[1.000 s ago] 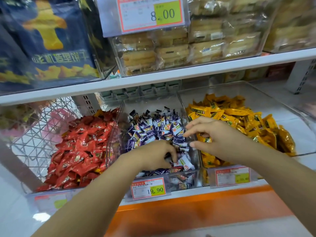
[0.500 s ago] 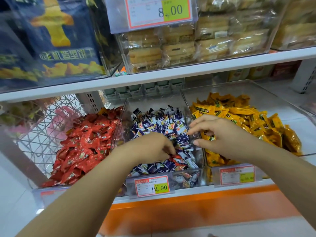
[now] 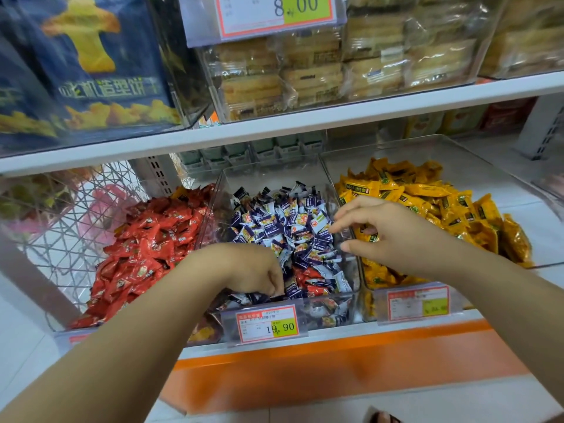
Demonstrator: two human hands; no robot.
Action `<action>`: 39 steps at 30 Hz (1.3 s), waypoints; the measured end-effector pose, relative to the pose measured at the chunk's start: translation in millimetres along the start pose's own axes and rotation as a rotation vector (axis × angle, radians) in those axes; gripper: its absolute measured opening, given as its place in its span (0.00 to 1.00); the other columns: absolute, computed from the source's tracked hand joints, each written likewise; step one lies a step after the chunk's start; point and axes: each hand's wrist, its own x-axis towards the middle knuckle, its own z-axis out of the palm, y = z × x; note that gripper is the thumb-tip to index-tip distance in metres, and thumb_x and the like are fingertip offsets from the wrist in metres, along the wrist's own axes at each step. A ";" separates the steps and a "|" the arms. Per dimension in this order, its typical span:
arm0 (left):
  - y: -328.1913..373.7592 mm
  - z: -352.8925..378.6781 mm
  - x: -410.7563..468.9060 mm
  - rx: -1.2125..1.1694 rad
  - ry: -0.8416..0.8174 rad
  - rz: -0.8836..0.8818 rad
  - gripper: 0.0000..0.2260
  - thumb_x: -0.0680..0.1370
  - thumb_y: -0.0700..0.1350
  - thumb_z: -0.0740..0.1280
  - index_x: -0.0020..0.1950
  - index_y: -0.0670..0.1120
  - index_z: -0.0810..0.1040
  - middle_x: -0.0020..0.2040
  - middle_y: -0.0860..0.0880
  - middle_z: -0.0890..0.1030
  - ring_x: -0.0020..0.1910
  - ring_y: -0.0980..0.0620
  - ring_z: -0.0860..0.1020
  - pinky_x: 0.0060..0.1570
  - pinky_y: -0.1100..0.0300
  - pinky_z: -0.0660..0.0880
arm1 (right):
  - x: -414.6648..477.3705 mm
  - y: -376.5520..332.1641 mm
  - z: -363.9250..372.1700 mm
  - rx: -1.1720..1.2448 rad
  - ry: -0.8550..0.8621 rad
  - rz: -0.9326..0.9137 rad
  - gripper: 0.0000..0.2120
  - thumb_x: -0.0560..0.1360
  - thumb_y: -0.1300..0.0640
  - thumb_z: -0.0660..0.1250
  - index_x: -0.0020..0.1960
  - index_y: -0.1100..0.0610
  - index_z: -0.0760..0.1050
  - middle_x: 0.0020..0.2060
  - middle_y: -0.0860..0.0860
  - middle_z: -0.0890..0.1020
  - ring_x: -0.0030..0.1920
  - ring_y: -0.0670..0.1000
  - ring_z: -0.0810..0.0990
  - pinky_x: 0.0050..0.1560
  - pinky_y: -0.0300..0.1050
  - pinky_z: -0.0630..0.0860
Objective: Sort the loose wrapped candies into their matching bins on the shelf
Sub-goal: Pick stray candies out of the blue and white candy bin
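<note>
Digging into glossy purple-and-white wrapped candies [image 3: 293, 227], the left hand [image 3: 256, 270] curls, grasp unclear; right hand [image 3: 393, 236] hovers loosely spread.

We see three bins side by side on the orange-fronted lower shelf [image 3: 366, 352]. The left clear plastic bin [image 3: 76, 337] holds red wrapped candies [image 3: 143, 254], the middle clear plastic bin [image 3: 274, 175] holds purple-and-white wrapped candies [image 3: 283, 221], and the right clear plastic bin [image 3: 534, 227] holds yellow wrapped candies [image 3: 442, 203].

A few stray red candies [image 3: 308, 274] lie near the middle bin's front, just right of our left hand [image 3: 244, 270], which reaches in there. Our right hand [image 3: 393, 233] is above the wall between the middle and right bins.

A white price tag [image 3: 268, 325] sits on the middle bin's front. On the white upper shelf board [image 3: 335, 117], clear-wrapped biscuit packs [image 3: 305, 71] stand right of a blue printed box [image 3: 91, 56].
</note>
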 end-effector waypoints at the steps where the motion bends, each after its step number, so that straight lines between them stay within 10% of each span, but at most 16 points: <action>1: 1.4 -3.0 2.7 -0.029 0.076 0.008 0.11 0.80 0.42 0.62 0.59 0.49 0.79 0.56 0.53 0.80 0.50 0.57 0.76 0.49 0.64 0.69 | 0.0 -0.2 0.0 0.001 0.002 0.002 0.12 0.74 0.54 0.69 0.55 0.43 0.77 0.56 0.39 0.73 0.57 0.40 0.72 0.59 0.36 0.70; 8: 9.0 18.3 34.9 -0.068 0.278 0.034 0.16 0.78 0.45 0.67 0.65 0.48 0.75 0.61 0.49 0.77 0.55 0.50 0.76 0.49 0.63 0.70 | 0.3 -1.8 0.1 0.015 0.005 0.006 0.11 0.74 0.54 0.69 0.55 0.43 0.77 0.56 0.40 0.73 0.57 0.41 0.72 0.59 0.37 0.70; 16: -2.6 21.8 29.1 0.095 0.163 0.076 0.06 0.78 0.43 0.66 0.45 0.46 0.82 0.45 0.53 0.71 0.49 0.48 0.75 0.53 0.47 0.75 | 0.3 -0.8 0.1 0.025 0.008 0.003 0.12 0.74 0.55 0.69 0.55 0.44 0.78 0.56 0.40 0.73 0.57 0.41 0.72 0.59 0.36 0.69; 19: -4.9 20.8 22.4 0.137 0.097 0.070 0.16 0.77 0.39 0.61 0.29 0.42 0.70 0.33 0.49 0.66 0.36 0.45 0.71 0.45 0.42 0.75 | 0.4 -0.5 0.0 0.018 0.008 0.002 0.12 0.74 0.55 0.69 0.56 0.44 0.78 0.56 0.41 0.73 0.57 0.40 0.72 0.60 0.37 0.69; 23: -3.5 12.1 17.9 0.045 0.041 0.052 0.09 0.79 0.43 0.63 0.49 0.44 0.83 0.46 0.53 0.82 0.45 0.53 0.77 0.52 0.55 0.75 | 0.5 -1.2 0.3 0.009 0.007 0.005 0.12 0.74 0.55 0.69 0.56 0.44 0.78 0.56 0.41 0.73 0.56 0.41 0.72 0.59 0.38 0.70; 29: 8.8 15.9 37.8 -0.053 0.252 0.072 0.17 0.78 0.42 0.67 0.66 0.49 0.74 0.59 0.51 0.78 0.52 0.53 0.76 0.46 0.63 0.69 | 0.8 -3.2 0.7 0.000 0.010 0.011 0.12 0.74 0.55 0.69 0.56 0.44 0.78 0.55 0.41 0.73 0.56 0.42 0.72 0.59 0.38 0.70; 39: 7.8 24.2 50.2 -0.113 0.221 0.057 0.26 0.74 0.43 0.71 0.70 0.49 0.66 0.64 0.46 0.68 0.57 0.48 0.71 0.51 0.59 0.69 | 0.3 -4.0 1.7 0.000 0.020 0.013 0.12 0.74 0.55 0.69 0.56 0.44 0.78 0.54 0.40 0.72 0.56 0.40 0.71 0.59 0.37 0.69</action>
